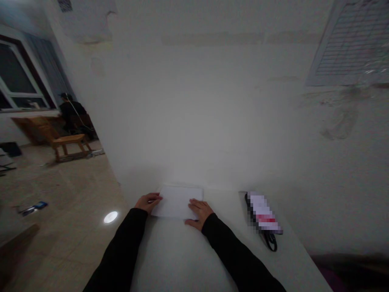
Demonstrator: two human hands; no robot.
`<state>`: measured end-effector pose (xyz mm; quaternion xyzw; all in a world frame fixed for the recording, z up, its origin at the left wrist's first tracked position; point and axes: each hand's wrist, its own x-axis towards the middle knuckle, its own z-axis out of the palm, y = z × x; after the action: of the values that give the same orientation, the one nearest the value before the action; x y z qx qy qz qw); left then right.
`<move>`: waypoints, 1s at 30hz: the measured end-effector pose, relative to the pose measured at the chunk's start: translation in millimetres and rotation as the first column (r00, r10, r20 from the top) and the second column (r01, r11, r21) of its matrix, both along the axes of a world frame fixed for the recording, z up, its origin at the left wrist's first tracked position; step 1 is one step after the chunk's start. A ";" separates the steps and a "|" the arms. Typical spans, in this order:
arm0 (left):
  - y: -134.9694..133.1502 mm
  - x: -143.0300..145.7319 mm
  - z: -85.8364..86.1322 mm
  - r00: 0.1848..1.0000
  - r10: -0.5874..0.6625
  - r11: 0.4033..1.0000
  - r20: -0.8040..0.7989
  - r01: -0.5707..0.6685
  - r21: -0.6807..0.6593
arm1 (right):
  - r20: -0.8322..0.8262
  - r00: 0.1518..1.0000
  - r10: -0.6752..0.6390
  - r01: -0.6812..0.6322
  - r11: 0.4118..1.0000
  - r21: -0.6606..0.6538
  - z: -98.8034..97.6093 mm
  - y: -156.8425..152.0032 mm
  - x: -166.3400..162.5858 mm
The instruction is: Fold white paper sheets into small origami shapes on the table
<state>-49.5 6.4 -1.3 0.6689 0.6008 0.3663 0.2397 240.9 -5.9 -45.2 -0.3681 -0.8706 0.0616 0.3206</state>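
Observation:
A blank white sheet of paper [178,201] lies on the white table [179,251], close to the wall. My left hand [148,201] is at the sheet's left edge, its fingers and thumb closed together on that edge. On the right part of the paper rests my right hand [200,213]. Its fingers are stretched out over the sheet, and the thumb stands apart near the front edge. Whether the paper is one sheet or several cannot be made out.
To the right on the table lies a blurred-out, phone-like object [263,213] with a black strap [271,242]. The wall [212,121] rises right behind the table. Off to the left are a wooden chair [68,140] and a seated person [73,111].

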 end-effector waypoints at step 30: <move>-6.3 60.7 -15.8 0.903 -0.305 0.905 -0.302 0.373 0.203 | -0.119 0.984 -0.132 0.098 0.962 -0.255 18.2 11.7 0.5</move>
<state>11.1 0.1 -17.1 0.8316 0.4483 0.3010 0.1301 241.4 5.7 -26.9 -0.4504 -0.8093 0.1758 0.3335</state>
